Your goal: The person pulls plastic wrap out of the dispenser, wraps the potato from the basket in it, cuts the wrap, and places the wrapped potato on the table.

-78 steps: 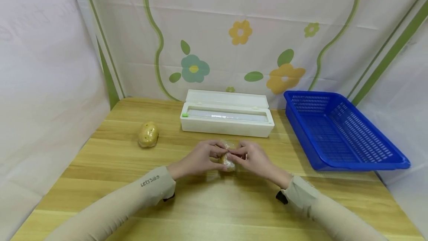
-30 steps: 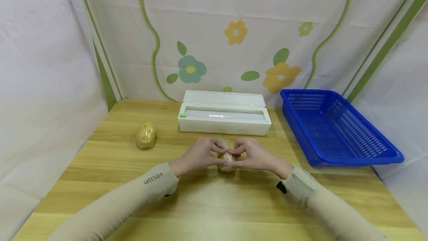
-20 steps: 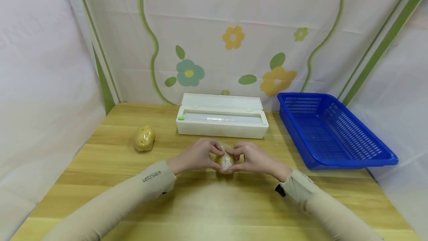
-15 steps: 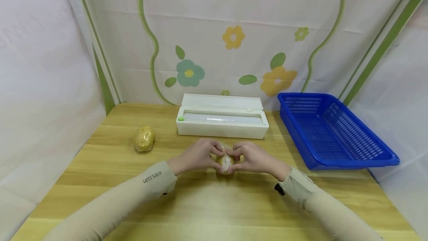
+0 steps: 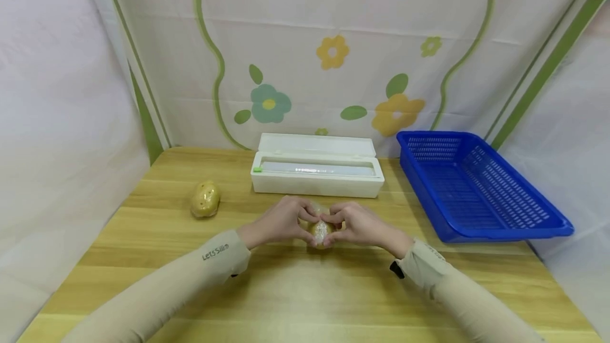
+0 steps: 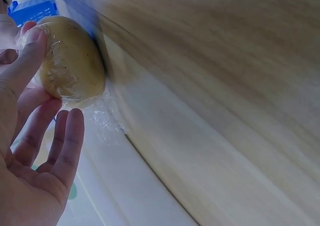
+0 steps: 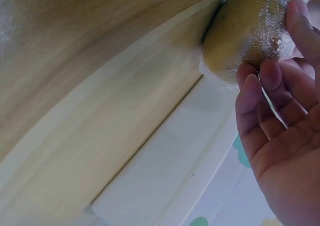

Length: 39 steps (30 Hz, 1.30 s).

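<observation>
A potato (image 5: 322,233) partly covered in crinkled clear cling film (image 7: 272,34) sits on the table in front of the white box. My left hand (image 5: 286,222) pinches its film-covered side between thumb and forefinger. From the other side my right hand (image 5: 363,225) does the same, and the fingertips of both nearly meet on top. In the left wrist view the potato (image 6: 74,61) rests against the wood, and loose film (image 6: 106,117) spreads out from its far side. The remaining left fingers are bent loosely, off the potato.
Behind the hands stands a long white cling film dispenser (image 5: 316,183) with its lid up and a green slider at the left. A second potato (image 5: 206,199), wrapped in shiny film, lies at the left. At the right is a blue perforated basket (image 5: 445,216).
My fingers, earlier bunched over the film, have spread to the two sides of the potato, and more of its yellow surface shows. Over the last half second the hands have hardly moved.
</observation>
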### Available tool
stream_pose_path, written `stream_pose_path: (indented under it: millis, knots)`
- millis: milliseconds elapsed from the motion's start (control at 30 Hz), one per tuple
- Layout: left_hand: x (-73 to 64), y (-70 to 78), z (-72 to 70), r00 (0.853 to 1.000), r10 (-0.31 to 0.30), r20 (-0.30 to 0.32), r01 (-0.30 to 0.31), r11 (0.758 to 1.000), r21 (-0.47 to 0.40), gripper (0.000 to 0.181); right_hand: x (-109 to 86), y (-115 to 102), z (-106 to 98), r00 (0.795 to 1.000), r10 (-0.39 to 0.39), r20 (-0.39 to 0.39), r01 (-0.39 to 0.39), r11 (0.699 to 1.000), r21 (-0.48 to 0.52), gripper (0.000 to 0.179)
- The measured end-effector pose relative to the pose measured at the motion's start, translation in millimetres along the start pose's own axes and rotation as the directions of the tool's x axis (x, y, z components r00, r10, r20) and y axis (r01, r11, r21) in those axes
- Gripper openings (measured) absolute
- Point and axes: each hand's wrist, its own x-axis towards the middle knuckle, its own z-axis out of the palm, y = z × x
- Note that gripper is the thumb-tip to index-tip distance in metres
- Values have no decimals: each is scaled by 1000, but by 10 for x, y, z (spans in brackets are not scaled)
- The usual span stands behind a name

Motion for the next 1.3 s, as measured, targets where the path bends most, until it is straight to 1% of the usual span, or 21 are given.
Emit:
stream_pose_path:
  millis: [200, 300, 400, 467, 533, 633, 733, 800, 933, 1033, 1100, 1167, 1300]
  knots:
    - [-11, -47, 13, 1000, 2, 10, -2, 1000, 8, 54, -17, 21, 41, 999, 5, -32, -6, 1000, -25, 66]
    - [-16, -67, 13, 1000, 10, 24, -11, 1000, 14, 55, -41, 32, 41, 997, 15, -71, -21, 997, -78, 68]
    - [-28, -86, 8, 999, 23, 33, -24, 998, 53, 57, -38, 40, 7, 996, 3, -95, -17, 989, -148, 68]
    - [-55, -84, 19, 1000, 21, 22, -23, 997, 77, 58, -21, 52, -31, 996, -19, -82, 6, 987, -158, 59]
    - [-91, -89, 34, 1000, 25, -3, -24, 995, 101, 61, 4, 65, -70, 997, -45, -64, 34, 988, -154, 43]
    - [-166, -95, 41, 998, -7, -59, 13, 994, 112, 65, 54, 89, -100, 995, -89, -53, 82, 989, -122, 21]
    - [-226, -117, 20, 993, -42, -113, 54, 992, 110, 62, 104, 99, -96, 990, -110, -89, 100, 989, -107, 12]
    - [-250, -117, 9, 987, -60, -146, 76, 991, 109, 54, 116, 99, -87, 988, -92, -125, 82, 993, -82, 11]
    - [-266, -83, 23, 972, -67, -224, 96, 988, 121, 36, 107, 78, -70, 983, -10, -186, 4, 999, -34, 13]
    - [-272, -25, 57, 958, -68, -278, 107, 986, 128, 28, 104, 49, -61, 980, 45, -196, -50, 999, -20, 13]
    - [-272, 17, 83, 955, -60, -292, 103, 986, 134, 26, 104, 25, -58, 977, 74, -199, -82, 996, -29, 10]
    - [-264, 47, 109, 959, -47, -278, 88, 986, 139, 27, 103, 8, -53, 975, 95, -201, -102, 995, -22, 8]
    - [-229, 69, 152, 980, -24, -196, 50, 990, 132, 34, 85, -30, -58, 972, 126, -196, -128, 992, 3, 5]
